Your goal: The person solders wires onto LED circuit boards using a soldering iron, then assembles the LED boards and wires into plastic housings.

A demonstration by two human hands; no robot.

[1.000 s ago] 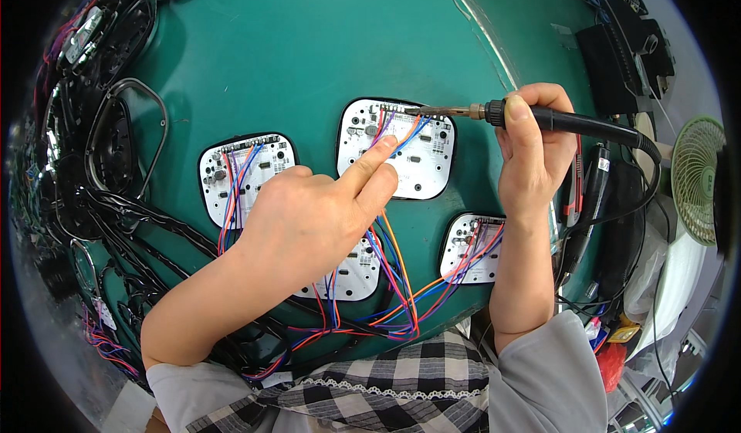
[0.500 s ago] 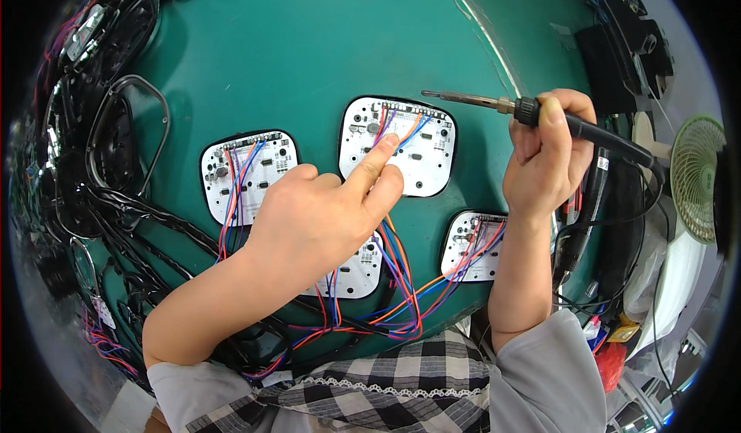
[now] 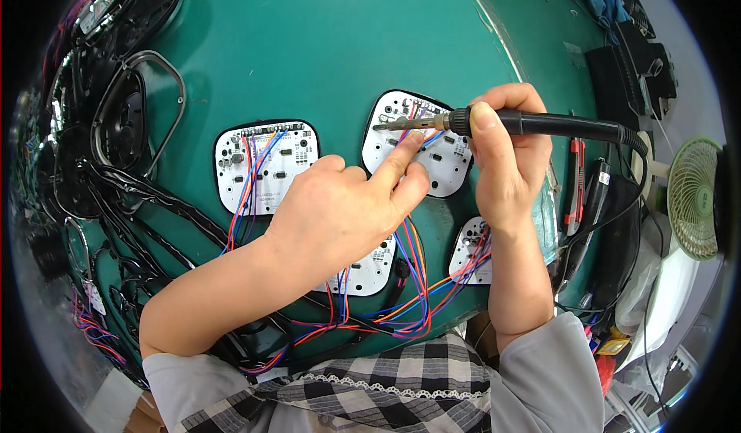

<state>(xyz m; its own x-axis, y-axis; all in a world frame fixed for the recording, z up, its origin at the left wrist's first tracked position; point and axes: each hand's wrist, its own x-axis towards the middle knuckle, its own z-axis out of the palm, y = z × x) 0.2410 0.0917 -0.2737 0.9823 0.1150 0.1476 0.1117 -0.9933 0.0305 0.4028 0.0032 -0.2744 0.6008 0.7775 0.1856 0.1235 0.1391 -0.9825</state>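
My right hand point(image 3: 505, 143) is closed around the handle of a soldering iron point(image 3: 532, 123), which lies nearly level and points left. Its metal tip reaches over the upper part of a white circuit board point(image 3: 437, 177) with a black rim; whether it touches cannot be made out. My left hand point(image 3: 347, 197) presses coloured wires point(image 3: 415, 111) down on that same board with the index fingertip, its other fingers curled. The wires come out again below the hand. Left of it lies a similar board point(image 3: 268, 190) with red, purple, orange and blue wires along its top edge.
A third board point(image 3: 374, 271) sits partly under my left hand, a fourth point(image 3: 467, 255) beside my right forearm. Black cables and casings point(image 3: 127, 128) crowd the left. On the right are a red utility knife point(image 3: 575, 186), the iron's cord and a green fan point(image 3: 692, 188).
The soldering iron has come left and down, from beside the board to over it. The board under my left finger has turned clockwise and shifted right, with the left hand following.
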